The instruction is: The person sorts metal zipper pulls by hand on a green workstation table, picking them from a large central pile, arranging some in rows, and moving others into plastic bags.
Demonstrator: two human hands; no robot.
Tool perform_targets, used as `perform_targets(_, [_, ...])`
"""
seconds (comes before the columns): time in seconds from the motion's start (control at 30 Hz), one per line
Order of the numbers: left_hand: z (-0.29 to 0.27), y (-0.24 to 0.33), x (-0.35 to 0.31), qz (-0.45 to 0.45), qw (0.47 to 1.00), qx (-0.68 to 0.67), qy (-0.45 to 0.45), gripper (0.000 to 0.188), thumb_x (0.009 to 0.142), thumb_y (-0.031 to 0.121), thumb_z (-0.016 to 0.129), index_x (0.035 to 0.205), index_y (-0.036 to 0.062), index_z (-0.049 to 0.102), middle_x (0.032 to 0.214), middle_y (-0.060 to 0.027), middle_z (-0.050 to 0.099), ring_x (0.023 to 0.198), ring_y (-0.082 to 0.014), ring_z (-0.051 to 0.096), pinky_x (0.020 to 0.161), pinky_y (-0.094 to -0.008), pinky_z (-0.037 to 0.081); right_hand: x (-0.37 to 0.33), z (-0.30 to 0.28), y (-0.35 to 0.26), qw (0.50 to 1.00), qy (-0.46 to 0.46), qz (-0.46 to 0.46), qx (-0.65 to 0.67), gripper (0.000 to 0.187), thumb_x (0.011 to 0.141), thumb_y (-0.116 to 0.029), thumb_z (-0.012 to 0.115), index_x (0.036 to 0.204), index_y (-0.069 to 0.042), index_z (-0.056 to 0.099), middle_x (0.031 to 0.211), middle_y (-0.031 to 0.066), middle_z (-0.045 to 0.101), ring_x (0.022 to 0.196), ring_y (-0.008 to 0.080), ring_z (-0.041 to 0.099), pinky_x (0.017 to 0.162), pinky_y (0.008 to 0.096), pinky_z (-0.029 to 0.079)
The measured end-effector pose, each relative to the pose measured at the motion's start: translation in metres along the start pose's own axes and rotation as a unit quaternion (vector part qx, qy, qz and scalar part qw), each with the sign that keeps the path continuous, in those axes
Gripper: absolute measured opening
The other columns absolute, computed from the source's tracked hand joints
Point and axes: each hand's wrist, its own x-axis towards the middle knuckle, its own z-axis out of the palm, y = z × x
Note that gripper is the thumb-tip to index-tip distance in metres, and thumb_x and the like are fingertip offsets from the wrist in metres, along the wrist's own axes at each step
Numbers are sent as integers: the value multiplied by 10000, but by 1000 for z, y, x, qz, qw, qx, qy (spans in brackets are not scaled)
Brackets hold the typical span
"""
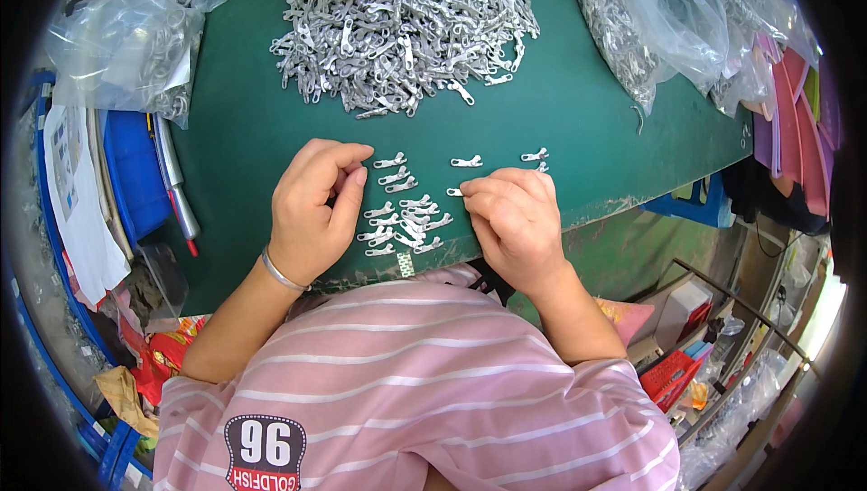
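My right hand [517, 217] is closed near the table's front edge, its fingertips on a small silver metal clasp [453, 192] whose looped end sticks out to the left. Thumb and forefinger of my left hand [314, 206] stand apart with nothing seen between them; a metal bracelet circles that wrist. Just right of its fingertips lie a few loose clasps [390, 161]. Closer to me, several more form a loose cluster [417, 219] between the hands. One single clasp [466, 161] rests beyond my right fingertips, and another [534, 155] lies past the knuckles, partly near one the hand hides.
A large heap of silver clasps [397, 30] covers the far middle of the green table [230, 157]. Clear plastic bags of metal parts stand at the far left [126, 48] and far right [623, 30]. A blue bin [135, 166] and a red-tipped pen [183, 211] are at left.
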Motion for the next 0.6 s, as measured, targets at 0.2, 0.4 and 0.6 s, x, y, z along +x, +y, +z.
perform_targets(0.2, [0,1,1,3,1000,7,2,198,873,-56,655,1059,6,679,878,-58,615,670,-112,532,587,-231,425,19,-7,6,999,40,19,-11,228,714,51,708,892,-73,639,935,41,709,864,246,641,774,379,438])
perform_targets(0.4, [1,0,1,8,1000,3,6,201,866,-62,655,1053,7,678,874,-60,614,665,-115,533,583,-232,424,28,0,12,1000,-7,0,-17,186,730,-9,717,875,-90,632,884,13,672,863,215,616,788,365,411])
perform_targets(0.6, [1,-2,1,11,1000,1,10,210,856,-72,659,1048,10,677,869,-60,612,652,-115,532,569,-236,421,55,-10,18,1000,-30,-3,2,146,760,-15,711,839,-76,605,823,32,628,815,260,595,736,387,433])
